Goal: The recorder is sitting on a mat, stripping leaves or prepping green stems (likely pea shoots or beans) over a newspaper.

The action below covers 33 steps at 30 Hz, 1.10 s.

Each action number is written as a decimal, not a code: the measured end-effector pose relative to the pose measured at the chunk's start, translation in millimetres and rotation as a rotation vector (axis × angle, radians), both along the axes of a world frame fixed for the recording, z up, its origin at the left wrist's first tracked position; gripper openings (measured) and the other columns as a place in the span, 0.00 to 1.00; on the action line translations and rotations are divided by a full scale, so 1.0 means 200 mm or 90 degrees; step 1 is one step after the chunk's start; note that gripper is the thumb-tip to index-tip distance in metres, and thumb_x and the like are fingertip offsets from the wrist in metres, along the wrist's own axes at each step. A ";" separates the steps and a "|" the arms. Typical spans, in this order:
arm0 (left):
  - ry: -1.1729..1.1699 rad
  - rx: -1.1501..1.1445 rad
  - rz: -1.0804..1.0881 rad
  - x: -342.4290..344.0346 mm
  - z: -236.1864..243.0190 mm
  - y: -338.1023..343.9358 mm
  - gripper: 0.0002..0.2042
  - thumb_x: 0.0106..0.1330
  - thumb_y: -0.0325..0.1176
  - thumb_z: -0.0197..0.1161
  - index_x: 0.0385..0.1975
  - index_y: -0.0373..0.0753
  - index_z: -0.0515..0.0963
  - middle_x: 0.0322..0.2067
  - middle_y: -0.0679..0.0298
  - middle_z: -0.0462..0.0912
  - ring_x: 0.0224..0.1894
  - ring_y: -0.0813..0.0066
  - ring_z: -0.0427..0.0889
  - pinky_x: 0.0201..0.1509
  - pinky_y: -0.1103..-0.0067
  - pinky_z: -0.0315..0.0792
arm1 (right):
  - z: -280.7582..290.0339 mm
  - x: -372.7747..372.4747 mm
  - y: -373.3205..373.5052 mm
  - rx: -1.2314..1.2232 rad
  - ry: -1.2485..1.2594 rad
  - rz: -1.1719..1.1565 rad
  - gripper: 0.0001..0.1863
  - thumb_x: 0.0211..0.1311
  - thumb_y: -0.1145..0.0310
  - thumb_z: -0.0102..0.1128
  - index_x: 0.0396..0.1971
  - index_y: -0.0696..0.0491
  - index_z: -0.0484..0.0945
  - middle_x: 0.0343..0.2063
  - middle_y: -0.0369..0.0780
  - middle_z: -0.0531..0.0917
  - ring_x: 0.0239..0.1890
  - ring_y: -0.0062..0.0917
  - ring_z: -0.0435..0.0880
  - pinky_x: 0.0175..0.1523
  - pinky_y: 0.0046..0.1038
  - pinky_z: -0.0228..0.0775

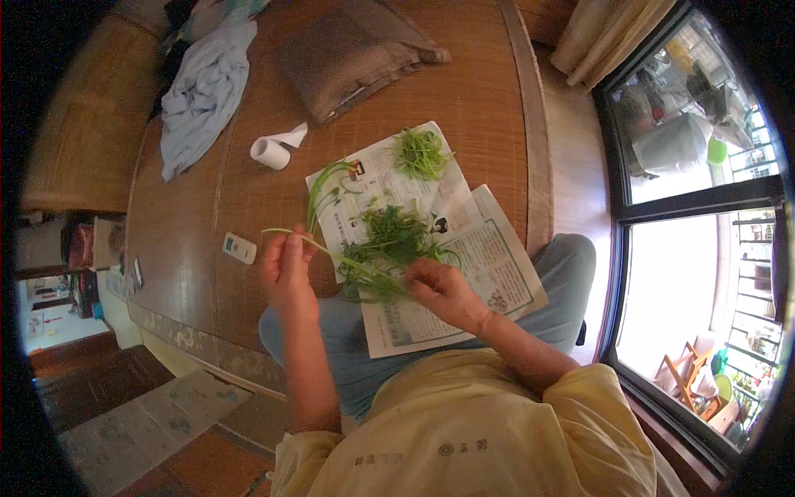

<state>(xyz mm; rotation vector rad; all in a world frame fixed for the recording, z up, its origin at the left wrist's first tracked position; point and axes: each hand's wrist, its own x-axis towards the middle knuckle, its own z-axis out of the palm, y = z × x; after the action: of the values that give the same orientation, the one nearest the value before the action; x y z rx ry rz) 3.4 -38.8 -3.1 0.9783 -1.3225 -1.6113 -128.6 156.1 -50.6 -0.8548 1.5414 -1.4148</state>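
Watching the head view from my remote station, I take the newspaper (497, 257) as my landmark: overlapping printed sheets spread on the woven mat (199, 215), the near part lying over the seated person's trousers (335, 319). Left hand (290, 258) is up just off the newspaper's left edge, thumb and fingers pinched together on a long green stalk (331, 252). One end of that stalk pokes out left of the fingers; the rest slants down rightward over the newspaper toward a leafy tip (smeared by motion, so I lose its outline). Right hand (443, 291) is low over the newspaper, fingers curled, right beside that blurred tip; I cannot tell whether they pinch any of it. Mid-newspaper, a loose leafy heap (396, 234), darker green than the stalks, sits just beyond the right hand. At the newspaper's far end, a compact pile of short stems (421, 154); along its upper left edge, a few long bent stems (325, 189). Off the newspaper to the left: a white paper roll (272, 154) with its tail loose, and nearer the person a pale handheld remote (239, 248). Beyond the newspaper, a brown cushion (352, 58); farther left, a pale blue cloth (211, 95).
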 end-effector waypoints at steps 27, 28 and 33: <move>-0.257 -0.112 -0.061 0.15 0.04 0.03 0.06 0.67 0.29 0.58 0.36 0.33 0.78 0.31 0.64 0.82 0.35 0.81 0.79 0.43 0.82 0.72 | 0.21 -0.26 -0.13 -0.045 0.382 -0.047 0.04 0.55 0.79 0.55 0.31 0.59 0.74 0.23 0.44 0.77 0.23 0.28 0.77 0.31 0.27 0.69; -0.257 -0.112 -0.058 0.15 0.01 0.04 0.06 0.67 0.29 0.58 0.36 0.33 0.78 0.31 0.64 0.82 0.35 0.81 0.79 0.43 0.82 0.72 | 0.23 -0.27 -0.15 -0.046 0.383 -0.044 0.04 0.55 0.79 0.55 0.31 0.59 0.74 0.23 0.44 0.77 0.23 0.28 0.77 0.31 0.27 0.69; -0.186 -0.066 -0.122 0.12 -0.04 0.11 0.06 0.65 0.28 0.61 0.37 0.32 0.78 0.30 0.66 0.81 0.33 0.83 0.78 0.39 0.85 0.71 | 0.21 -0.25 -0.21 -0.064 0.345 -0.044 0.04 0.56 0.80 0.54 0.33 0.58 0.74 0.27 0.44 0.79 0.26 0.29 0.79 0.33 0.27 0.71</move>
<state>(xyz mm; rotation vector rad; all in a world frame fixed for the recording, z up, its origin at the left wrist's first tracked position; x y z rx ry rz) 27.8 -16.5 -12.0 1.0798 -1.7258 -1.5626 -179.2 115.1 -8.0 -1.3370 1.9219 -1.3851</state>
